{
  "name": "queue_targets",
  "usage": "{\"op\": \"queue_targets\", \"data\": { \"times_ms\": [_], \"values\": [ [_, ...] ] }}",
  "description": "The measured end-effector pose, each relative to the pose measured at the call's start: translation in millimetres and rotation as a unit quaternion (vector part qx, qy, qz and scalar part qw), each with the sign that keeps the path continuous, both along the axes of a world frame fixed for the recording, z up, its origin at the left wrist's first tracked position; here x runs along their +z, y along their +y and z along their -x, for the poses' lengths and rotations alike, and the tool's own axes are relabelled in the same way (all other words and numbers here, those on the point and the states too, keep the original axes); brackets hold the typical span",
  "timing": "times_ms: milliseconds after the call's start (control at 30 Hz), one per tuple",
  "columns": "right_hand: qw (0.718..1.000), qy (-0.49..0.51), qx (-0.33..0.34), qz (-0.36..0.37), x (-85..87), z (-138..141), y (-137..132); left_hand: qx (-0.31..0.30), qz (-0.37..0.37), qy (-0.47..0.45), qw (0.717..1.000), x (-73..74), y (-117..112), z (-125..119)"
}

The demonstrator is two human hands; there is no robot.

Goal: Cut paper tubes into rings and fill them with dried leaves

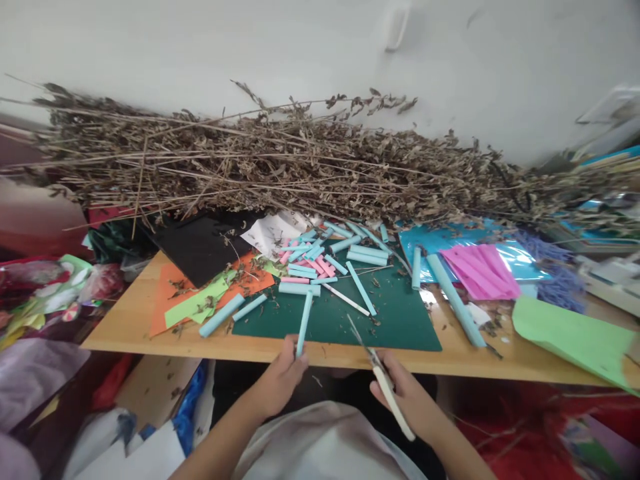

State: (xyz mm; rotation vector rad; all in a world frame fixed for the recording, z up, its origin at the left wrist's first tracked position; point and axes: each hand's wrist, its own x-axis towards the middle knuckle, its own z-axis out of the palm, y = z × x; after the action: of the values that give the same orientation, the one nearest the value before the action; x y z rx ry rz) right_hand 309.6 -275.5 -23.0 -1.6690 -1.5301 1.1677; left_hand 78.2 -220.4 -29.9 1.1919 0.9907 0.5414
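My left hand (281, 379) is closed round the lower end of a thin light-blue paper tube (305, 321), which points away from me over the table's front edge. In my right hand (403, 393) is a pair of scissors (385, 387) with white handles, the blades slightly apart and pointing forward and left. The blades are clear of the tube. Beyond my hands, several short blue and pink tubes (315, 257) lie heaped on a dark green mat (400, 327). A longer blue tube (361, 288) and a thin white stick (345, 299) lie near the heap.
A large bundle of dried stems (280, 160) runs along the wall. Orange sheets (163, 293) and a black sheet (200, 247) lie left on the wooden table (120, 313). On the right are a thick blue tube (456, 300), pink strips (480, 270) and a green sheet (565, 340).
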Motion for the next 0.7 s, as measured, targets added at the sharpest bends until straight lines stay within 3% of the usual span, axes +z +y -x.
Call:
{"op": "queue_targets", "data": {
  "times_ms": [133,367,533,700],
  "values": [
    [0.998,0.031,0.042,0.041,6.6,9.5,-4.9,-0.061,-0.029,-0.019,0.998,16.9,17.4,-0.1],
    [0.989,0.086,0.095,0.073,7.1,19.1,-7.4,-0.011,-0.119,0.064,0.991,30.6,27.0,-13.4],
    [0.982,0.155,0.094,0.059,9.0,20.0,-5.9,-0.044,-0.103,0.072,0.991,41.3,27.0,-18.6],
    [0.981,0.156,0.097,0.068,9.8,14.7,-5.3,-0.077,-0.087,0.101,0.988,40.5,31.5,-16.2]
  ]
}}
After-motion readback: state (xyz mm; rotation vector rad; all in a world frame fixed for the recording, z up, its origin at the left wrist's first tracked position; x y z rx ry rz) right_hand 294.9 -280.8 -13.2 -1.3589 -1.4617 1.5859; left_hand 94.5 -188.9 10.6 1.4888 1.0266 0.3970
